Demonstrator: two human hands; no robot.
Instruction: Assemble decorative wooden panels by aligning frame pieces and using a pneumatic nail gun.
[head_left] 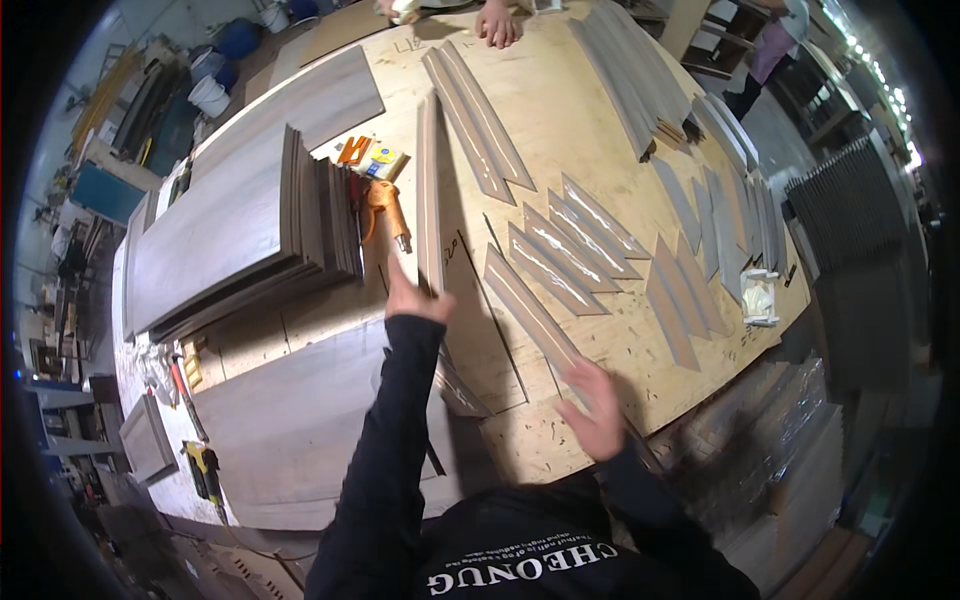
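My left hand [416, 299] is closed around a long grey-edged wooden strip [429, 190], its thumb and fingers on opposite sides. The strip stands narrow and nearly straight away from me, with a lighter band along it, and continues below the hand. My right hand [597, 412] is slightly blurred, thumb apart, fingers stretched over the near end of another wooden strip [530, 308] lying slantwise. Several short angled-end pieces [560, 268] with white glue-like lines lie beyond it. Farther off, a pair of longer strips [478, 120] carries similar white lines.
A stack of grey panels [220, 235] stands left, beside an orange air blow gun [384, 212]. A flat panel [300, 425] and a yellow-black power tool [205, 470] lie near left. Another person's hand [497, 24] rests at the far edge. Long boards [625, 80] lie far right.
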